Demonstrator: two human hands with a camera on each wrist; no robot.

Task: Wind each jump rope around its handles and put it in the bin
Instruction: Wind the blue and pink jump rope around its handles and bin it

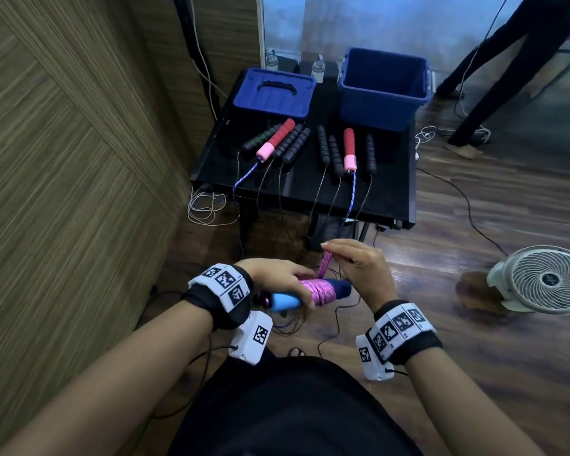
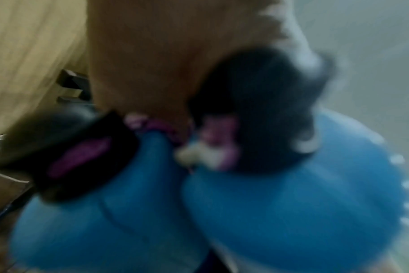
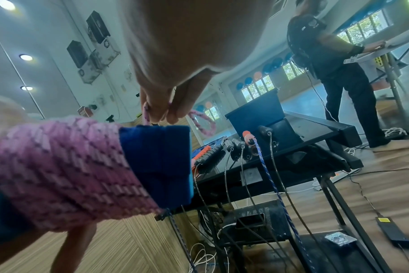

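Note:
My left hand [image 1: 285, 279] grips a pair of blue handles [image 1: 285, 301] with pink rope [image 1: 320, 291] wound round their middle. My right hand [image 1: 359, 268] pinches the loose end of that pink rope [image 3: 146, 113] just above the bundle. In the right wrist view the pink windings [image 3: 63, 170] and the dark blue handle ends [image 3: 156, 166] fill the left side. The left wrist view is blurred, with blue handles [image 2: 292, 203] close up. An open blue bin [image 1: 384, 87] stands at the back right of the black table [image 1: 392, 192].
Several more jump ropes, with black handles [image 1: 334, 154] and red-pink handles [image 1: 348, 149], lie on the table, their cords hanging over the front edge. A blue lid [image 1: 273, 92] lies at the back left. A white fan [image 1: 550, 279] sits on the floor. Another person [image 3: 334, 61] stands at the right.

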